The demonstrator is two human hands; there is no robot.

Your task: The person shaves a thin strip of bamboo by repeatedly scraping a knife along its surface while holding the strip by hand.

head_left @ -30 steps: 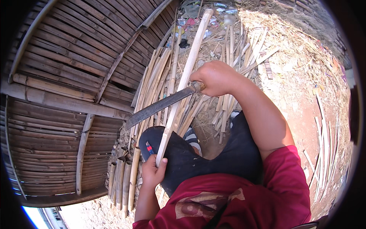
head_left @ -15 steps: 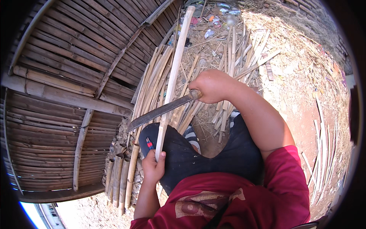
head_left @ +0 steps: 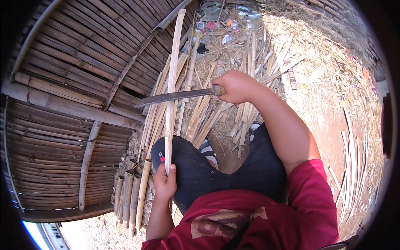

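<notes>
My left hand (head_left: pixel 166 181) is closed around the lower end of a long, pale bamboo strip (head_left: pixel 171 83). The strip rises away from me past my left knee, its far end up near the slatted wall. In my right hand (head_left: pixel 235 86) I grip the wooden handle of a machete (head_left: pixel 179 96). Its dark blade points left and lies crosswise against the strip, roughly halfway along it. Whether the edge bites into the bamboo I cannot tell.
A bamboo-slat wall (head_left: pixel 62 146) stands close on the left. Short bamboo tubes (head_left: pixel 132 196) stand upright beside my left leg. Split bamboo strips (head_left: pixel 250 62) lie in piles ahead, and thin strips (head_left: pixel 354 162) lie at the right. Scattered litter (head_left: pixel 227 25) covers the far ground.
The bamboo strip's far end has swung left, so it stands straighter. My right hand and the machete have moved farther up along it, and the blade lies more level.
</notes>
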